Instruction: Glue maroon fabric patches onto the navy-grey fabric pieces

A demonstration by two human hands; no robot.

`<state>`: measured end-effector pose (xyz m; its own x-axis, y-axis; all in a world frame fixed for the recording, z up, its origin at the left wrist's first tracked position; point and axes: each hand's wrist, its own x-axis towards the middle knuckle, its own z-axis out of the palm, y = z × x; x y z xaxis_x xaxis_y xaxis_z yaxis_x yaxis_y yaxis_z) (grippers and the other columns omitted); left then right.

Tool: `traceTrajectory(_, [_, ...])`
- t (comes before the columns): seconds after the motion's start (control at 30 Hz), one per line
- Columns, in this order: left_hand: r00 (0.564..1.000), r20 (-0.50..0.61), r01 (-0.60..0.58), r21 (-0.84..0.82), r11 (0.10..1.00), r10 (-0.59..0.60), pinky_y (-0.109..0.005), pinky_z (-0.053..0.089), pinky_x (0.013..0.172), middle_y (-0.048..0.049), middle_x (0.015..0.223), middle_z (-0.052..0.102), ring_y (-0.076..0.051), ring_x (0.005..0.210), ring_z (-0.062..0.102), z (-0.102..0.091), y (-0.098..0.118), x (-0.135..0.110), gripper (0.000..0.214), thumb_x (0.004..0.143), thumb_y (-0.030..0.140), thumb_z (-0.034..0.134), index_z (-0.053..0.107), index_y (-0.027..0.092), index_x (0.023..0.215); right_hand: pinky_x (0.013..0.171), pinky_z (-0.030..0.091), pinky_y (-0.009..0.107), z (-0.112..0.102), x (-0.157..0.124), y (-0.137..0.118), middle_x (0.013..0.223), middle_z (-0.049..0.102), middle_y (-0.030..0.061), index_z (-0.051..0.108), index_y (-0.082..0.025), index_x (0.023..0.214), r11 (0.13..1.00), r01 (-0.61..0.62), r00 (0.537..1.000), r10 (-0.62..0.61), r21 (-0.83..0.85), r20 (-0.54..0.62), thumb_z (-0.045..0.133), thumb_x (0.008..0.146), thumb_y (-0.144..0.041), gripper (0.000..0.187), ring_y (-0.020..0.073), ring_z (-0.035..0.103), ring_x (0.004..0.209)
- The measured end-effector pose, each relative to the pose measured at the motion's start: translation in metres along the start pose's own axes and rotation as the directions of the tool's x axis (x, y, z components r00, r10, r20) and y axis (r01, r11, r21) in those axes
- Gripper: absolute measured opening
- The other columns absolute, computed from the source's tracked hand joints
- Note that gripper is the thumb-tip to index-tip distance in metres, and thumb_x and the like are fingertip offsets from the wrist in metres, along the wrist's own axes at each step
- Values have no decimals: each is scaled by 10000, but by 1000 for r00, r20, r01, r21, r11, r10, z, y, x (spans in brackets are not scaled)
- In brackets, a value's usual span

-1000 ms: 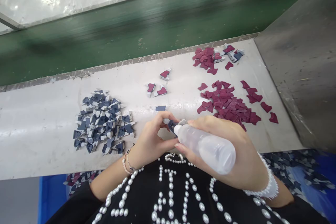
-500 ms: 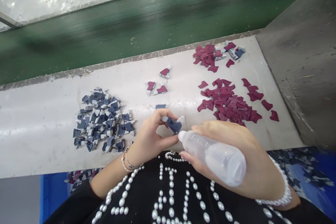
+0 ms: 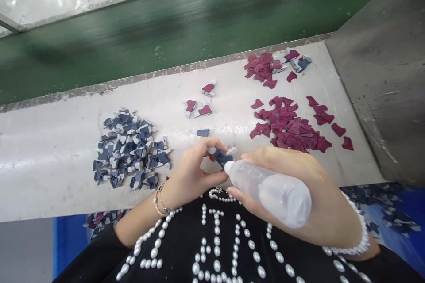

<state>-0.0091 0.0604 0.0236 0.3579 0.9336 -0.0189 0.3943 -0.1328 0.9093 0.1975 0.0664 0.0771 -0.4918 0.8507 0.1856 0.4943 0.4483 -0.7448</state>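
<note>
My left hand (image 3: 195,166) pinches a small dark blue and light grey plastic part (image 3: 222,158) between thumb and fingers. My right hand (image 3: 299,185) is wrapped round a translucent squeeze bottle (image 3: 270,190) that is tilted, its white tip against or right beside the blue part; contact is hard to tell. Just beyond my left hand lies a flat blue piece (image 3: 203,132). Farther off are three grey parts with maroon pieces on them, one of them a maroon-topped part (image 3: 205,109). A heap of blue and grey parts (image 3: 128,150) lies to the left, loose maroon pieces (image 3: 295,130) to the right.
Behind the white worktop (image 3: 63,141) runs a green conveyor belt (image 3: 149,40). A metal panel (image 3: 385,79) rises at the right. Another maroon pile (image 3: 260,68) sits near the belt, with several grey parts beside it. Blue bins (image 3: 69,239) holding parts stand below the worktop.
The blue part has turned slightly in my left hand, and the bottle tip has shifted a little up against it. The view has moved slightly; the piles stay as they were.
</note>
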Motion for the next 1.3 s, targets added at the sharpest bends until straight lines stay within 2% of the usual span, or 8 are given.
traceTrajectory(0.2, [1000, 5, -4, 42, 999, 4, -248, 535, 722, -8, 1007, 655, -140, 810, 633, 0, 1, 0, 433, 715, 66, 707, 537, 246, 1069, 525, 462, 240, -3, 1, -2, 714, 645, -57, 571, -214, 947, 1000, -1, 1000, 1, 1, 29, 702, 863, -355, 210, 100, 618, 550])
traceTrajectory(0.4, [997, -71, -8, 89, 996, 15, -265, 551, 742, -27, 991, 679, -155, 823, 664, -1, -2, 0, 400, 756, 212, 784, 534, 236, 1067, 542, 457, 252, -4, -7, -1, 703, 603, -66, 535, -260, 906, 994, -13, 995, 24, -113, 96, 673, 873, -343, 165, 121, 590, 574])
traceTrajectory(0.6, [996, -90, -6, 142, 990, 19, -239, 558, 720, -20, 979, 680, -145, 823, 676, -2, 0, 1, 382, 769, 230, 778, 530, 234, 1061, 511, 437, 222, -7, -4, -2, 682, 563, -88, 510, -246, 864, 996, -31, 999, 31, -79, 7, 706, 855, -317, 209, 68, 557, 514])
traceTrajectory(0.73, [996, -90, -5, 145, 989, 18, -232, 559, 684, -24, 965, 683, -140, 793, 677, -2, 1, 0, 353, 792, 272, 764, 531, 231, 1053, 540, 464, 221, -7, -2, -1, 752, 606, -65, 454, -247, 786, 995, -22, 999, 17, -98, -50, 705, 856, -304, 267, 81, 605, 584])
traceTrajectory(1.0, [995, -100, -2, 152, 988, 17, -240, 558, 715, -10, 971, 691, -152, 830, 683, -2, 1, -1, 454, 713, 175, 809, 530, 241, 1065, 505, 455, 225, -6, -4, -4, 687, 589, -81, 529, -246, 917, 997, -24, 999, 27, -80, 32, 705, 852, -321, 202, 77, 580, 514])
traceTrajectory(1.1, [995, -95, -17, 144, 989, 31, -248, 563, 713, -17, 967, 686, -146, 803, 676, -1, 1, -1, 412, 747, 231, 798, 532, 235, 1062, 471, 440, 216, -9, -3, -4, 659, 556, -91, 519, -249, 875, 997, -42, 999, 42, -57, 3, 715, 838, -304, 207, 65, 550, 476])
traceTrajectory(1.3, [997, -69, -30, 112, 993, 38, -238, 561, 666, -31, 963, 682, -147, 790, 671, -2, 3, 1, 379, 769, 288, 787, 532, 230, 1044, 512, 468, 175, -12, 0, -4, 745, 615, -85, 501, -258, 819, 999, -54, 997, 54, -1, -48, 714, 834, -283, 216, 56, 613, 553])
